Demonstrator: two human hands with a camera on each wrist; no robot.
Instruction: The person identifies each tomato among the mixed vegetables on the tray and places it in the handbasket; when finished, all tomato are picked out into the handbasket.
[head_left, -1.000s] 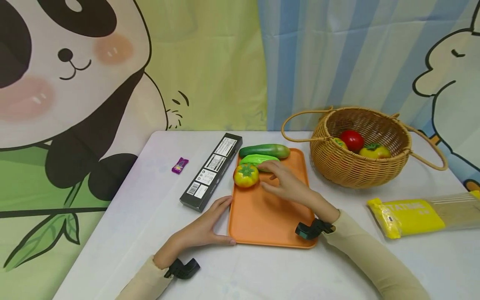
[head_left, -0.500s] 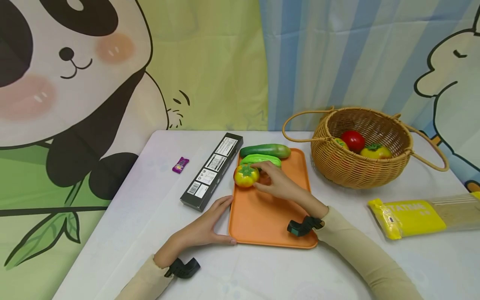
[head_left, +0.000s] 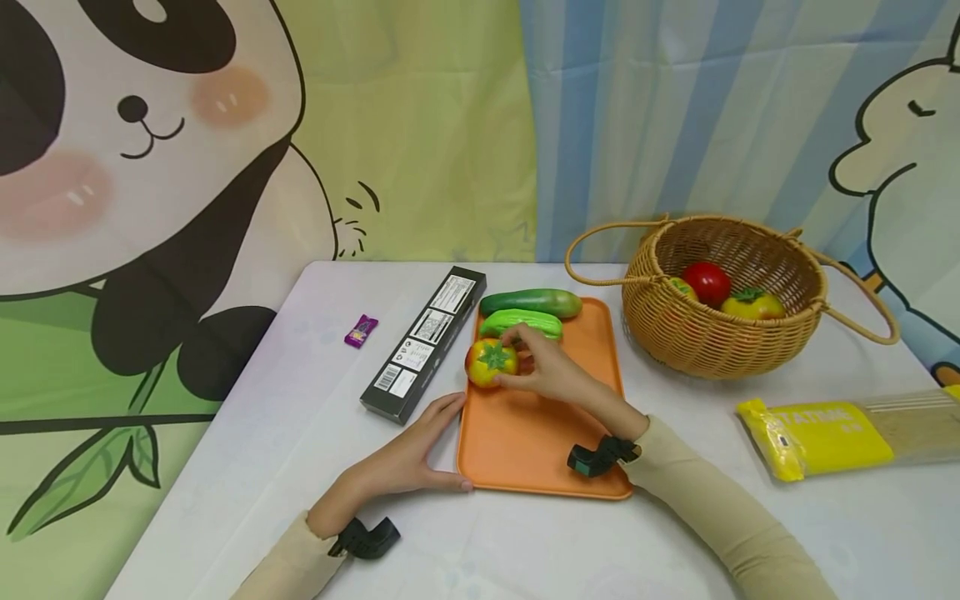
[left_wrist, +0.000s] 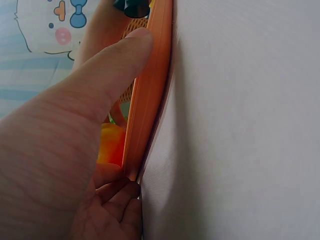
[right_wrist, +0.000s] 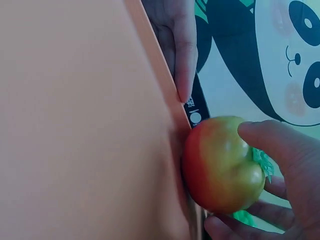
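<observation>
On the orange tray (head_left: 536,442) lies a red-and-yellow tomato (head_left: 482,367) with a green leafy top, near the left rim. My right hand (head_left: 551,367) pinches this tomato; the right wrist view shows the thumb on one side of the tomato (right_wrist: 225,165) and fingers on the other. Beyond it on the tray are a light green ridged vegetable (head_left: 521,322) and a dark green cucumber (head_left: 531,302). My left hand (head_left: 408,454) touches the tray's left rim with its fingers and the near left corner with its thumb, fairly straight in the head view.
A wicker basket (head_left: 720,350) with a red tomato (head_left: 707,283) and yellow-red tomatoes (head_left: 753,305) stands at the right. Nearer is a yellow noodle packet (head_left: 832,433). Left of the tray lie a long black box (head_left: 423,342) and a small purple candy packet (head_left: 362,331).
My right hand has moved left onto the tomato and taken hold of it. The tomato has shifted slightly toward me and tilted. The left hand stays at the tray.
</observation>
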